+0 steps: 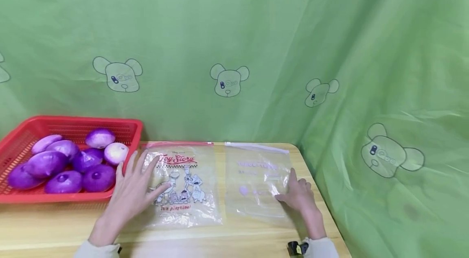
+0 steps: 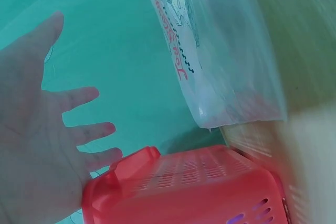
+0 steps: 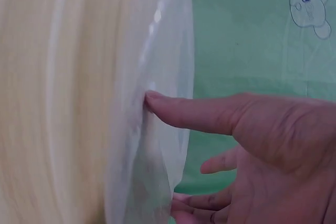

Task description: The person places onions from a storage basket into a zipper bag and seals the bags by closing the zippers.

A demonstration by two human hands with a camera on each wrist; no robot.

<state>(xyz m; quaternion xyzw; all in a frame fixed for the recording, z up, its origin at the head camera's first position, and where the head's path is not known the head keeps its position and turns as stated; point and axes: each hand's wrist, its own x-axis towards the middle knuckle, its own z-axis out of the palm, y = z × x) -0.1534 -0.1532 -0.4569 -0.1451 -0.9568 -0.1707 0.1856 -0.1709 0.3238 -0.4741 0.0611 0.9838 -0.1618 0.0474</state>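
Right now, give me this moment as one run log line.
left hand: open, over Toy Story bag | right hand: touching clear bag | red basket: holds purple onions

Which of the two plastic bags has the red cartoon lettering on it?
The left bag, beside the red basket; the right bag shows only faint purple print.

A red slotted basket [image 1: 22, 136] is filled with purple onions [image 1: 66, 164] paling to white at the tops. One clear zip bag [image 1: 183, 184] is printed with red "Toy Story" lettering and grey line-drawn figures and edged in red, while the other clear bag [image 1: 256, 180] is marked in faint lilac. Pale wood grain is shown by the table [image 1: 234, 241], and the green backdrop cloth [image 1: 234, 26] is patterned with outlined bear heads.
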